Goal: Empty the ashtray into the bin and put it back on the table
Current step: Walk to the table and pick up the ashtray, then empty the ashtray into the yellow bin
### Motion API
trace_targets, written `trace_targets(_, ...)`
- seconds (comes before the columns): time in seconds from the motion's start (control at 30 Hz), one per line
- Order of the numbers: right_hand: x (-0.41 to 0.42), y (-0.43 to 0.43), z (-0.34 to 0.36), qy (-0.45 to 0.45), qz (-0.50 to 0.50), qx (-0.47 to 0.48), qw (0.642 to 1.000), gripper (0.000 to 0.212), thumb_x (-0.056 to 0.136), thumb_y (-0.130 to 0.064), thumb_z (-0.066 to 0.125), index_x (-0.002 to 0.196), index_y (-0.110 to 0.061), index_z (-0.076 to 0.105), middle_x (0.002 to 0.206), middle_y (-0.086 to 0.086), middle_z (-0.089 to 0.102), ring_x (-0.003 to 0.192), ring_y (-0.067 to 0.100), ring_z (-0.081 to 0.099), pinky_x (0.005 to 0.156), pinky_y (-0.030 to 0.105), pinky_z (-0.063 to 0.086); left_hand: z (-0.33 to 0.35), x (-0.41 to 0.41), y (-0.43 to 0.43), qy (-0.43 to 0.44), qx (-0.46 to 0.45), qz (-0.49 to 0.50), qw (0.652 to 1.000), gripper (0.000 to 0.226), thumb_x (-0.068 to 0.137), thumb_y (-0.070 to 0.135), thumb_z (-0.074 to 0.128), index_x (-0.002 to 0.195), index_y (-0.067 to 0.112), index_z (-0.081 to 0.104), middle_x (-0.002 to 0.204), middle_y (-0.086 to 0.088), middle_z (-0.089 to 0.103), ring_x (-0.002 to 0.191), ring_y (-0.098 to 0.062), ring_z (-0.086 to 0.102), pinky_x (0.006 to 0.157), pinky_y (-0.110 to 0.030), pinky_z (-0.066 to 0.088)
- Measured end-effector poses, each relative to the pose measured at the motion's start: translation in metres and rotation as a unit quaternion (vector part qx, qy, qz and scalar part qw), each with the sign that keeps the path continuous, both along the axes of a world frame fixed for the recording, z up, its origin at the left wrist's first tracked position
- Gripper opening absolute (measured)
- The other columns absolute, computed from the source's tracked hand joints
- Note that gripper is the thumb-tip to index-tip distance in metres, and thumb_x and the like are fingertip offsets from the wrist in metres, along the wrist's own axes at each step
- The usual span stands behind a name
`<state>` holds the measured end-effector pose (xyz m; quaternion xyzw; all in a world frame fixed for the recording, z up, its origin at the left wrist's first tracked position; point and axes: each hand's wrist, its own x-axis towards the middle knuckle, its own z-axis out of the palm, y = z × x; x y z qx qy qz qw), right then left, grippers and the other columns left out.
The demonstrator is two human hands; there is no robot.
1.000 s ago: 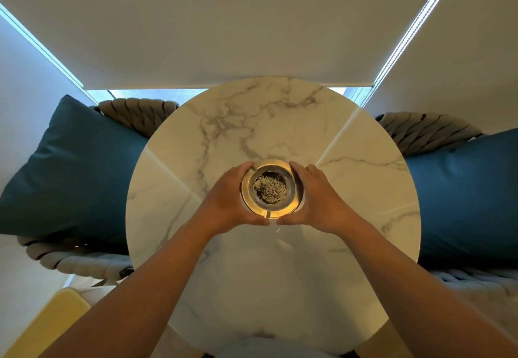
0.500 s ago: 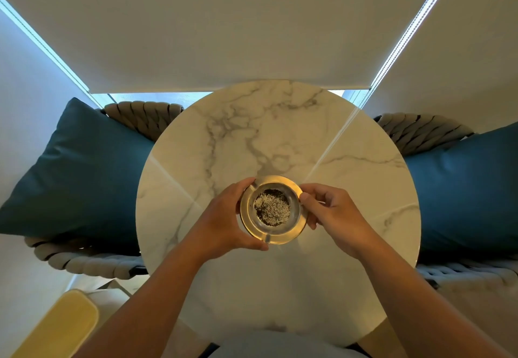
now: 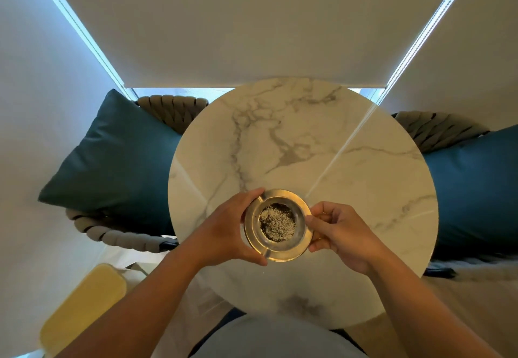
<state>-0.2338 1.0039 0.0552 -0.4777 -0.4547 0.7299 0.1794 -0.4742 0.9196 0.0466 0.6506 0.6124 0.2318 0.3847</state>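
Note:
A round brass ashtray point(image 3: 278, 225) with grey ash and dark bits in its bowl is held level above the round white marble table point(image 3: 302, 144). My left hand point(image 3: 224, 231) grips its left rim, thumb at the near edge and fingers over the far edge. My right hand point(image 3: 339, 231) pinches the right rim with thumb and fingertips. No bin is in view.
A woven rope chair with a teal cushion point(image 3: 117, 161) stands left of the table, a second one with a teal cushion point(image 3: 473, 189) on the right. A yellow object point(image 3: 81, 307) lies at the lower left. Window blinds hang behind the table.
The ashtray has come up off the table and nearer to me. My right hand loosened from a full grasp to a fingertip pinch on the rim. The view has pulled back.

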Motion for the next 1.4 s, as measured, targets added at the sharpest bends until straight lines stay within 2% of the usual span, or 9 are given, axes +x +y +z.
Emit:
trace_targets(0.2, 0.006, -0.030, 0.007, 0.030, 0.066, 0.017, 0.997, 0.008, 0.092, -0.001, 0.061, 0.085, 0.000, 0.064, 0.061, 0.011, 0.068, 0.050, 0.020, 0.063, 0.050, 0.030, 0.056, -0.004, 0.018, -0.066, -0.003, -0.017, 0.097, 0.995, 0.121, 0.044, 0.070, 0.083, 0.138, 0.065, 0.007, 0.122, 0.041, 0.039, 0.113, 0.012, 0.046, 0.082, -0.001, 0.042)
trace_targets(0.37, 0.008, -0.059, 0.014, 0.046, 0.132, 0.019, 0.990, 0.007, 0.091, -0.002, 0.062, 0.085, 0.000, 0.065, 0.065, 0.015, 0.069, 0.052, 0.023, 0.063, 0.051, 0.032, 0.056, -0.011, 0.048, -0.141, -0.013, -0.035, 0.226, 0.974, 0.115, 0.048, 0.069, 0.085, 0.138, 0.063, 0.013, 0.124, 0.042, 0.041, 0.113, 0.016, 0.045, 0.079, -0.010, 0.046)
trace_targets(0.47, 0.000, -0.078, 0.015, 0.047, 0.182, 0.023, 0.982, 0.009, 0.090, -0.003, 0.063, 0.089, 0.006, 0.064, 0.069, 0.021, 0.068, 0.054, 0.026, 0.063, 0.052, 0.033, 0.056, -0.020, 0.062, -0.189, -0.008, -0.055, 0.329, 0.943, 0.087, 0.058, 0.058, 0.086, 0.129, 0.057, 0.035, 0.106, 0.036, 0.054, 0.099, 0.012, 0.053, 0.072, -0.012, 0.046)
trace_targets(0.57, -0.018, -0.098, 0.018, 0.044, 0.236, 0.027, 0.970, 0.008, 0.089, -0.003, 0.064, 0.088, 0.005, 0.065, 0.070, 0.022, 0.068, 0.055, 0.027, 0.063, 0.052, 0.033, 0.055, -0.030, 0.070, -0.238, -0.048, -0.055, 0.402, 0.913, 0.049, 0.071, 0.043, 0.082, 0.110, 0.031, 0.056, 0.080, 0.023, 0.055, 0.074, -0.002, 0.054, 0.068, -0.018, 0.043)
trace_targets(0.63, -0.035, -0.112, 0.020, 0.039, 0.268, 0.029, 0.962, 0.007, 0.088, -0.004, 0.065, 0.085, 0.001, 0.067, 0.069, 0.020, 0.068, 0.055, 0.026, 0.064, 0.052, 0.033, 0.055, -0.030, 0.072, -0.267, -0.058, -0.055, 0.430, 0.900, 0.034, 0.076, 0.042, 0.077, 0.103, 0.040, 0.055, 0.083, 0.023, 0.057, 0.078, -0.003, 0.057, 0.068, -0.017, 0.043)
trace_targets(0.73, -0.067, -0.137, 0.025, 0.037, 0.317, 0.032, 0.947, 0.007, 0.087, -0.006, 0.066, 0.083, -0.003, 0.070, 0.071, 0.018, 0.070, 0.059, 0.026, 0.066, 0.053, 0.032, 0.055, -0.028, 0.067, -0.302, -0.071, -0.066, 0.473, 0.876, 0.033, 0.077, 0.042, 0.076, 0.099, 0.054, 0.054, 0.092, 0.024, 0.061, 0.090, 0.003, 0.059, 0.073, -0.020, 0.047)
trace_targets(1.0, -0.168, -0.205, 0.033, 0.035, 0.409, 0.017, 0.912, 0.014, 0.076, -0.023, 0.070, 0.082, -0.011, 0.074, 0.078, 0.021, 0.073, 0.064, 0.028, 0.069, 0.055, 0.032, 0.057, -0.034, 0.014, -0.381, -0.089, -0.093, 0.556, 0.821, 0.027, 0.075, 0.049, 0.073, 0.092, 0.059, 0.055, 0.093, 0.024, 0.063, 0.089, 0.005, 0.060, 0.069, -0.014, 0.047)
trace_targets(1.2, -0.239, -0.250, 0.023, 0.049, 0.427, 0.001, 0.903, 0.013, 0.082, -0.018, 0.068, 0.086, -0.007, 0.074, 0.080, 0.023, 0.071, 0.064, 0.026, 0.067, 0.055, 0.031, 0.056, -0.034, -0.052, -0.437, -0.073, -0.080, 0.568, 0.816, 0.035, 0.071, 0.061, 0.065, 0.104, 0.056, 0.055, 0.103, 0.029, 0.063, 0.098, 0.006, 0.060, 0.074, -0.016, 0.050)
trace_targets(1.4, -0.281, -0.276, 0.013, 0.040, 0.418, -0.010, 0.908, 0.022, 0.078, -0.017, 0.068, 0.090, 0.001, 0.070, 0.083, 0.029, 0.070, 0.064, 0.031, 0.067, 0.055, 0.032, 0.058, -0.045, -0.101, -0.465, -0.030, -0.079, 0.564, 0.822, 0.040, 0.079, 0.045, 0.075, 0.114, 0.049, 0.057, 0.103, 0.027, 0.063, 0.097, 0.001, 0.060, 0.078, -0.018, 0.050)
